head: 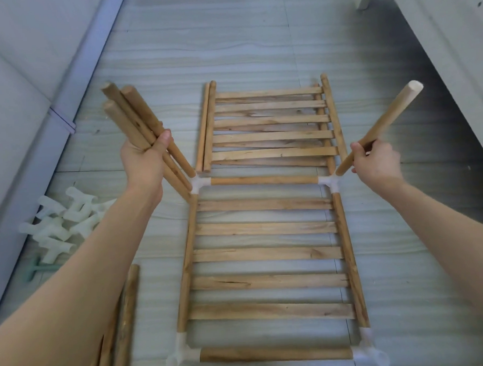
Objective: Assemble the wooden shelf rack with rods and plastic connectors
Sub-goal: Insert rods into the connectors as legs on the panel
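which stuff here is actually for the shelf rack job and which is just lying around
For the job: left hand gripping three rods; right hand holding single rod; connected slatted shelf; spare slatted panels; loose connectors; floor rods.
Lying about: grey sofa; white furniture.

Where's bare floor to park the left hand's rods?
Bare floor lies right of the assembled shelf frame, under the right forearm, and beyond the spare slat panels. Crowded on the left: plastic connectors by the sofa base and loose rods near the left hand's forearm.
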`<state>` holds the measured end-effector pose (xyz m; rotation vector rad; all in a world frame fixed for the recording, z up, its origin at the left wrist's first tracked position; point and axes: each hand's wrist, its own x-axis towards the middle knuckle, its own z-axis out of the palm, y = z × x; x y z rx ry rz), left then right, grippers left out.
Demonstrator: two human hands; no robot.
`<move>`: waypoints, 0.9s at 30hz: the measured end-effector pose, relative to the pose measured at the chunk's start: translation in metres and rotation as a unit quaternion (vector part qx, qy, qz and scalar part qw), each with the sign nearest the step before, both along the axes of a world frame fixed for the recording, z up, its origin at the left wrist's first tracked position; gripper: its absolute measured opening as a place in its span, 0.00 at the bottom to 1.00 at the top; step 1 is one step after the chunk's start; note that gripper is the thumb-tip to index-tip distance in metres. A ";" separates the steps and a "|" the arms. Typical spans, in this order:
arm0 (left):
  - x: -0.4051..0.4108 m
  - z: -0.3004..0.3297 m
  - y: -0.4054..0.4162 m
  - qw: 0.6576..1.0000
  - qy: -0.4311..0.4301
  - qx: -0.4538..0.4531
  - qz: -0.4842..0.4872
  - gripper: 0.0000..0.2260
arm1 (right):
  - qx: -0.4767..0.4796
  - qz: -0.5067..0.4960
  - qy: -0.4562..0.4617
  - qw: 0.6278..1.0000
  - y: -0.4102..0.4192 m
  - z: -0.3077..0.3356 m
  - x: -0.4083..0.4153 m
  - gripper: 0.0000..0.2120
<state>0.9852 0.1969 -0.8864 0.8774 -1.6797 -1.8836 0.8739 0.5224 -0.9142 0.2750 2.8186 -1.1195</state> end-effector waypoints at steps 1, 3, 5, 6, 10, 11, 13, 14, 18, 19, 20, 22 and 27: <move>-0.001 -0.002 -0.001 1.000 -0.015 -0.021 -0.010 0.06 | 0.006 0.006 -0.006 1.000 0.001 -0.001 0.001 0.12; -0.001 -0.006 -0.003 0.998 -0.036 -0.051 -0.026 0.06 | 0.007 0.011 -0.016 1.000 0.003 -0.006 0.004 0.12; -0.001 -0.009 -0.007 0.996 -0.048 -0.063 -0.029 0.07 | -0.006 0.007 -0.014 1.000 0.004 -0.010 0.009 0.14; -0.001 -0.010 -0.010 0.995 -0.057 -0.072 -0.029 0.07 | -0.013 0.006 -0.011 1.000 0.005 -0.011 0.010 0.14; 0.006 -0.017 -0.015 0.987 -0.094 -0.123 -0.028 0.10 | -0.029 0.021 -0.015 0.999 0.008 -0.013 0.014 0.10; 0.007 -0.018 -0.014 0.984 -0.105 -0.144 -0.015 0.11 | -0.027 0.029 -0.017 0.999 0.009 -0.013 0.014 0.10; 0.007 -0.020 -0.011 0.978 -0.120 -0.172 0.014 0.08 | -0.022 0.040 -0.022 0.999 0.009 -0.014 0.015 0.10; 0.006 -0.020 -0.008 0.976 -0.125 -0.177 0.020 0.07 | -0.020 0.042 -0.022 0.999 0.009 -0.014 0.014 0.10; 0.010 -0.023 -0.005 0.979 -0.128 -0.159 -0.007 0.07 | -0.030 0.035 -0.009 0.999 0.009 -0.015 0.017 0.11; 0.013 -0.025 -0.007 0.981 -0.125 -0.151 -0.012 0.08 | -0.035 0.032 -0.004 0.999 0.008 -0.015 0.018 0.11; 0.016 -0.028 -0.008 0.982 -0.120 -0.145 -0.015 0.09 | -0.041 0.028 0.000 0.999 0.009 -0.016 0.020 0.11; 0.017 -0.031 -0.010 0.985 -0.105 -0.138 -0.017 0.08 | -0.052 0.018 0.004 0.998 0.008 -0.018 0.021 0.10; -0.004 -0.027 -0.008 0.990 -0.075 -0.115 -0.011 0.07 | -0.081 -0.035 0.016 0.996 0.001 -0.019 0.008 0.07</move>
